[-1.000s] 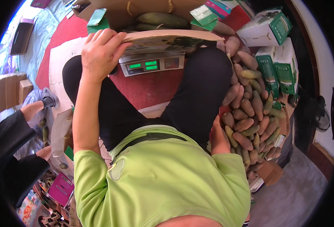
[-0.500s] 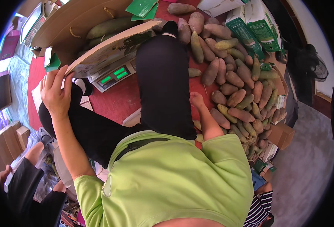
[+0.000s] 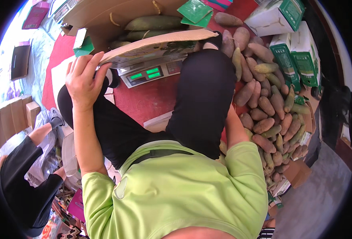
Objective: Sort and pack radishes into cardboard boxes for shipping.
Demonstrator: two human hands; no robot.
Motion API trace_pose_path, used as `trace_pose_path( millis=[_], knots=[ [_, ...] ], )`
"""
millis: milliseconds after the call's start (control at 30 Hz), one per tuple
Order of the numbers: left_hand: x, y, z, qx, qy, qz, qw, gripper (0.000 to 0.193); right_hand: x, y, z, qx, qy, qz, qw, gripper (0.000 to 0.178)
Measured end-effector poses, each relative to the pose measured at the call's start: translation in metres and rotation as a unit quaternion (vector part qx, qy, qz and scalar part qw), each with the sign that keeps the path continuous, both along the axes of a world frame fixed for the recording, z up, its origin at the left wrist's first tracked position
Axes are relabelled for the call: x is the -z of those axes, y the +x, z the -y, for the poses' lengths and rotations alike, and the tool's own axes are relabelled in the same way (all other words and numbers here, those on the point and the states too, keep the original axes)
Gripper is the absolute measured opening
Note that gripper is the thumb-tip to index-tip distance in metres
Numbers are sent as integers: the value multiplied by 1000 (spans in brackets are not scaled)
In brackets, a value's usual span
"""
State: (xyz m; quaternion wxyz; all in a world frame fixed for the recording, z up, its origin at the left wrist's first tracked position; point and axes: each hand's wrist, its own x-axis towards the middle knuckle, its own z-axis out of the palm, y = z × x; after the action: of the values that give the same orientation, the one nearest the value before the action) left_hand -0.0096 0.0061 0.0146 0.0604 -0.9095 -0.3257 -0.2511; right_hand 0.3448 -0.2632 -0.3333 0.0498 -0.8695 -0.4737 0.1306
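The left hand (image 3: 82, 77) is raised in front of the person, fingers spread and curled over the near corner of a cardboard box flap (image 3: 152, 46), gripping its edge. The right hand is hidden behind the person's black-clad knee; only the forearm (image 3: 233, 129) shows, so I cannot tell its state. The box (image 3: 104, 16) sits just beyond the left hand, holding long greenish tubers (image 3: 154, 22). Under the flap, just right of the left hand, a scale (image 3: 150, 72) shows a lit green display. A heap of brown sweet potatoes (image 3: 263, 107) lies beside the right forearm, with green-and-white cartons (image 3: 291, 51) beyond it. Well left of the left hand, another person's dark sleeve (image 3: 22, 175) reaches toward plastic bags (image 3: 48, 131).
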Motion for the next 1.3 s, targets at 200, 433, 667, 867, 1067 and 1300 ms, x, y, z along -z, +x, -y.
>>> trace_pose_path(
  millis=[200, 433, 667, 867, 1067, 1300],
  knots=[
    [-2, 0, -3, 8, -4, 7, 1000, 29, 117, 39, -32, 172, -15, -147, 974, 35],
    [-2, -9, -1, -3, -6, -11, 1000, 30, 82, 5, -14, 155, 84, -193, 965, 35],
    [-3, -9, -3, 20, -24, 7, 999, 32, 49, 84, -30, 168, 160, -216, 948, 36],
    [2, -12, -7, 9, -10, 13, 1000, 27, 16, 12, 9, 184, 213, -242, 928, 36],
    [4, -19, -7, -2, -25, 18, 1000, 28, -32, 29, 6, 183, 283, -272, 901, 37],
    [3, -25, -4, -9, -19, 37, 999, 28, -98, 50, -9, 204, 357, -300, 861, 42]
  ],
)
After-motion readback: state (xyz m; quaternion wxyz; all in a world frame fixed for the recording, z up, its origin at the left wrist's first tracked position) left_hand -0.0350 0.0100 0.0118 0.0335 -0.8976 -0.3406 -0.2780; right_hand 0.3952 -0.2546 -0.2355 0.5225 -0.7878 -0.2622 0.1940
